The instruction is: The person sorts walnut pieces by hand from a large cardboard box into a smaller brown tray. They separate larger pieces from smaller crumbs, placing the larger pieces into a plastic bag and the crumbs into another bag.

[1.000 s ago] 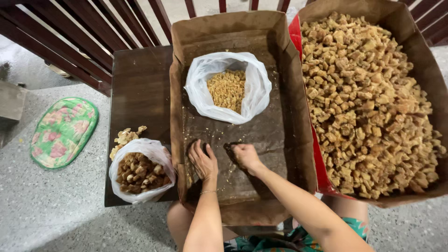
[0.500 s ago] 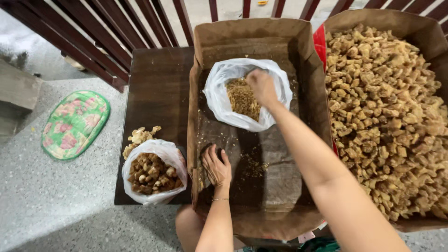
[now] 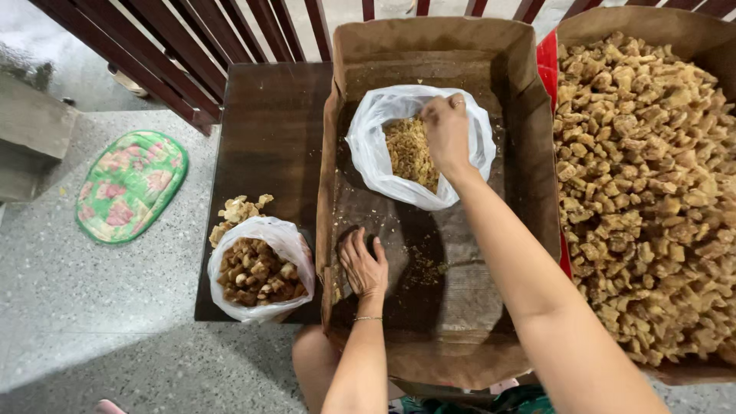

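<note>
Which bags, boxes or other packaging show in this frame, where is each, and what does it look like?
White plastic bag: in the middle cardboard box, open, golden crumbs; right hand at its mouth.
Small plastic bag: on the dark table, brown chunks.
Middle cardboard box: brown, nearly bare; left hand on its floor.
Right box: brown, heaped chunks.

My right hand [image 3: 447, 132] fingertips hidden inside white plastic bag [image 3: 372, 153]; large cardboard box of golden fried chunks [image 3: 652, 192] cut off at right edge.

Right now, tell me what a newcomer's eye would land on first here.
The big box of golden fried chunks fills the right side. In the middle cardboard box, the right hand reaches into a white bag of crumbs, the left hand flat on the box floor. A green mat lies far left.
</note>
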